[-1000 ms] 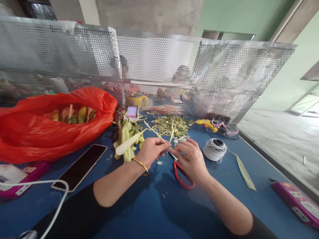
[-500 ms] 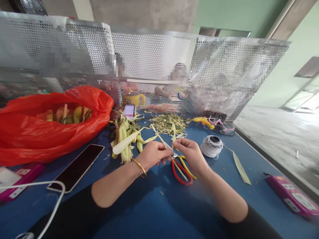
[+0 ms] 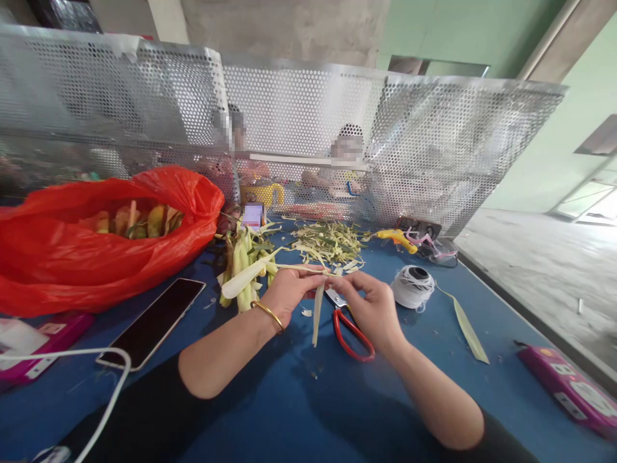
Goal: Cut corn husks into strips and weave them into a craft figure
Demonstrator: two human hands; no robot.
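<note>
My left hand (image 3: 288,292) and right hand (image 3: 375,307) pinch close together above the desk (image 3: 289,405), well in from its right edge.

Head-worn camera looked forward and down from above the near side of the blue table (image 3: 270,405). Left hand (image 3: 288,292) and right hand (image 3: 376,305) sat close to it, below mid-frame. View ran on across to the perforated metal partition (image 3: 299,106), farther off, and took in pale floor (image 3: 535,263) at right.
</note>
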